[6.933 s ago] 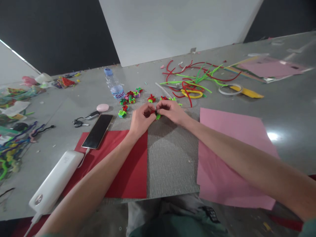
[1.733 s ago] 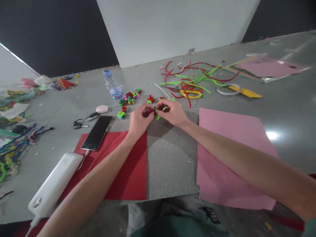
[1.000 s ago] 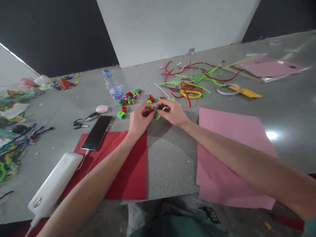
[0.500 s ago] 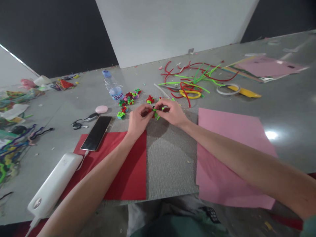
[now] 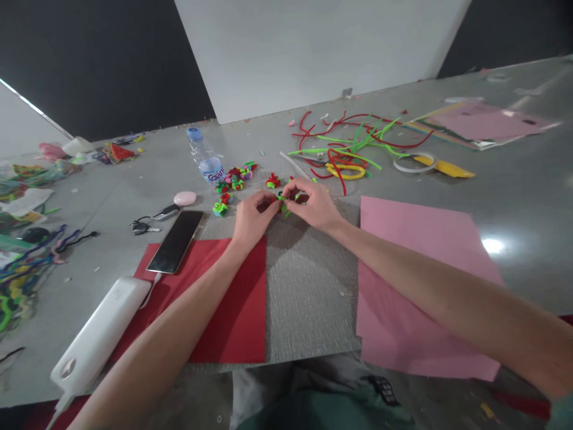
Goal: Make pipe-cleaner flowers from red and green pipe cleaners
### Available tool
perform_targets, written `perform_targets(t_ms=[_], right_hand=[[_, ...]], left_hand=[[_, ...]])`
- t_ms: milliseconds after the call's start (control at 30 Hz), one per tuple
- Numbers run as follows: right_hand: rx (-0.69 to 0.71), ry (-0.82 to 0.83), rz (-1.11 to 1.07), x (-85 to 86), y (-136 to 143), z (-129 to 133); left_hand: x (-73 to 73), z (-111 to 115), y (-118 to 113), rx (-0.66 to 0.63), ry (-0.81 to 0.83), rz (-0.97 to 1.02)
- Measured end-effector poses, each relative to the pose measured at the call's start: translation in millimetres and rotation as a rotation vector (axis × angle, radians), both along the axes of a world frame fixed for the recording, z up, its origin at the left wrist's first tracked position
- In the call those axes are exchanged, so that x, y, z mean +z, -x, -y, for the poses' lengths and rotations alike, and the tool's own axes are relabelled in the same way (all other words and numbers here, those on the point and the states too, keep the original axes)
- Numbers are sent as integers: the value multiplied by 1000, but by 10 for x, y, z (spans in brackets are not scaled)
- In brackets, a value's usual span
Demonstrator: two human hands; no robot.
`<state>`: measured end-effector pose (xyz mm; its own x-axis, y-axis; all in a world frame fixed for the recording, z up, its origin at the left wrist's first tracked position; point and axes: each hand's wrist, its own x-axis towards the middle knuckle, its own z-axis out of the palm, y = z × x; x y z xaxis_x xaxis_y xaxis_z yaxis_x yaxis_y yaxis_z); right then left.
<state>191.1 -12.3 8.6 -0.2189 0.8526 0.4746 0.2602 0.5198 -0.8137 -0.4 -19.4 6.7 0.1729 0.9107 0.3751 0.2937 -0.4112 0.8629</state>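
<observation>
My left hand [image 5: 251,216] and my right hand [image 5: 314,206] meet over the middle of the table, fingertips pinched together. Between them is a small green and red pipe cleaner piece [image 5: 285,211], mostly covered by the fingers. Just beyond my hands sits a red and green pipe cleaner bundle [image 5: 273,180]. Left of my left hand lie a green and blue bundle [image 5: 219,209] and a cluster of colourful bundles [image 5: 236,177].
A water bottle [image 5: 205,156] stands at the back left. Loose red and green pipe cleaners [image 5: 358,140] and yellow-handled scissors [image 5: 347,172] lie back right, near a tape roll [image 5: 414,162]. A phone [image 5: 176,242] and white power bank [image 5: 101,334] overlap red paper [image 5: 237,304]; pink paper [image 5: 412,233] lies right.
</observation>
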Motion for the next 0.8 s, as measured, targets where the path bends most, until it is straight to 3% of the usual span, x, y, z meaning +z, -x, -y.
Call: perform_targets(t_ms=[467,800], right_hand=[[26,-44,3,16,10,7],[-36,36,-124,-15,-11,-46]], left_hand=[[11,-12,53,-46,-27,-2],[-51,-50,60,-60,50,208]])
